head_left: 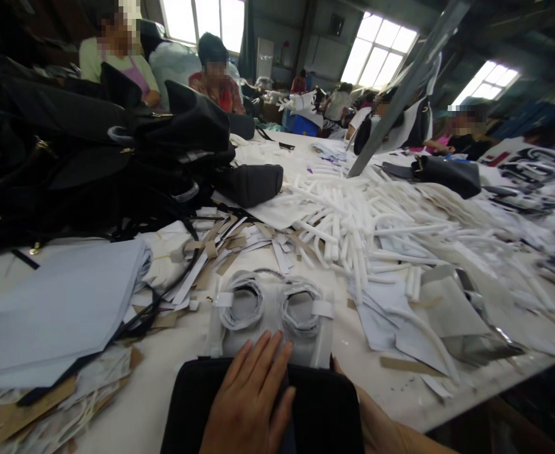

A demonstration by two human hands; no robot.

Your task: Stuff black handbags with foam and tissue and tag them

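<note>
My left hand point(256, 392) lies flat on top of a black bag point(327, 403) at the bottom middle, its fingers stretched forward and a little apart. Along the bag's right side is my right hand point(369, 407), holding its edge; most of its fingers are hidden by the bag. Just beyond the bag's far edge a clear plastic sheet point(268, 343) lies on the table. On it are two rings wrapped in whitish plastic, a left ring point(225, 309) and a right ring point(287, 312), each with a white tab. My left fingertips reach over the sheet's near part.
Black bags point(164, 132) are heaped at the left. A stack of white sheets point(64, 302) lies nearer. White foam-like tubes point(348, 221) and paper strips point(202, 258) cover much of the white table point(315, 391). A slanted metal post point(400, 94) rises at the right. Several people sit beyond.
</note>
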